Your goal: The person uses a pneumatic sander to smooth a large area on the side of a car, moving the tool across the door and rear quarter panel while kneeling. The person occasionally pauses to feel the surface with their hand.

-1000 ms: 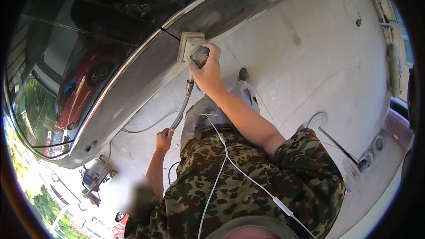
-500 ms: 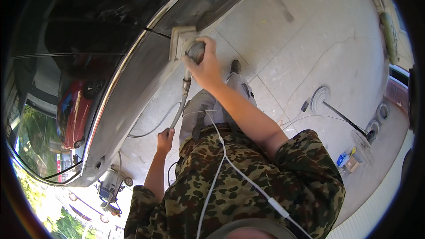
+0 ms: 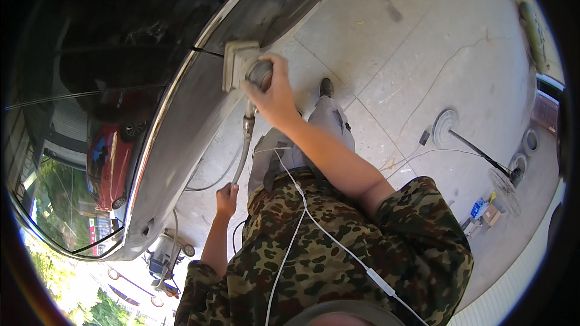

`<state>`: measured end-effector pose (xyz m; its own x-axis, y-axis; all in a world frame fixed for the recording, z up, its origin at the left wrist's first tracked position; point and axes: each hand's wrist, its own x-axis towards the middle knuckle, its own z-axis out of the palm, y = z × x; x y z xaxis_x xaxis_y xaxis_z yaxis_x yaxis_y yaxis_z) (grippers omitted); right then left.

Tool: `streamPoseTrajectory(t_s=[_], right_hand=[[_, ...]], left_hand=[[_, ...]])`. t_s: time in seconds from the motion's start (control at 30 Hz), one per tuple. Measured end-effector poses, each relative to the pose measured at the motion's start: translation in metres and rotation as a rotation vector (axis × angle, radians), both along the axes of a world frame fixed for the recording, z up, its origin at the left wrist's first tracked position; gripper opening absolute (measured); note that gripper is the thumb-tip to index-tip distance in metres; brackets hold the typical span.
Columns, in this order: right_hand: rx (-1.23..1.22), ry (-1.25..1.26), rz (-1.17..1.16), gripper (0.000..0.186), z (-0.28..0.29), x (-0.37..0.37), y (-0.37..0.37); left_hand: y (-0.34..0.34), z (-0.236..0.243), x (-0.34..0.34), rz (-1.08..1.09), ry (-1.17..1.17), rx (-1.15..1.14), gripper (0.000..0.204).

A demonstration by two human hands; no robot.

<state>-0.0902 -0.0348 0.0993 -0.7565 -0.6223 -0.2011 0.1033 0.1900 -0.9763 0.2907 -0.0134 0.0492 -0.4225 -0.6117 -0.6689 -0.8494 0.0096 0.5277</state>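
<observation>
My right hand (image 3: 275, 96) is closed round the round dark head of a power sander (image 3: 261, 75). The sander's square, pale pad lies flat against the dull grey, dusty side panel (image 3: 175, 139) of a dark car, just below a panel seam. A grey hose (image 3: 243, 156) runs down from the sander toward me. My left hand (image 3: 227, 200) grips this hose lower down, well apart from the panel. The fingertips of my right hand are partly hidden behind the sander.
A thin white cable (image 3: 305, 205) hangs over my camouflage shirt. On the concrete floor are a round-based stand (image 3: 446, 128), a thin cord, and small boxes (image 3: 490, 214) at the right. A wheeled machine (image 3: 164, 256) stands by the car at lower left. The car's windows reflect a red car.
The sander and my right hand have shifted slightly left in the picture, the pad staying at the panel. My left hand keeps its hold on the hose. The whole view has turned a little.
</observation>
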Motion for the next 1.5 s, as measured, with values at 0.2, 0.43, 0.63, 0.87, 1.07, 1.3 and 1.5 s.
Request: streamPoseTrajectory(t_s=[0.2,0.43,0.63,0.87,1.07,1.3,1.5], right_hand=[[-0.074,0.011,-0.08,0.065,-0.003,-0.003,-0.004],[-0.121,-0.011,-0.092,0.062,-0.011,0.0,0.0],[-0.004,0.069,-0.044,0.062,-0.008,0.004,0.006],[0.003,0.205,-0.005,0.064,0.007,-0.005,-0.007],[0.093,0.161,0.046,0.066,0.025,0.003,-0.009],[0.113,0.299,0.024,0.068,0.032,-0.01,-0.016],[0.081,0.292,0.088,0.068,0.039,0.002,-0.013]], left_hand=[[-0.007,0.0,0.003,0.001,-0.001,-0.018,0.043],[-0.004,-0.011,0.004,0.0,-0.008,0.006,0.046],[-0.004,-0.003,0.008,-0.048,-0.009,0.028,0.047],[-0.008,-0.01,-0.008,0.022,0.036,0.052,0.047],[-0.007,-0.001,-0.006,-0.033,0.056,0.01,0.047],[-0.01,-0.008,-0.022,-0.006,0.062,0.062,0.048],[-0.006,-0.003,-0.015,-0.088,-0.038,0.106,0.048]])
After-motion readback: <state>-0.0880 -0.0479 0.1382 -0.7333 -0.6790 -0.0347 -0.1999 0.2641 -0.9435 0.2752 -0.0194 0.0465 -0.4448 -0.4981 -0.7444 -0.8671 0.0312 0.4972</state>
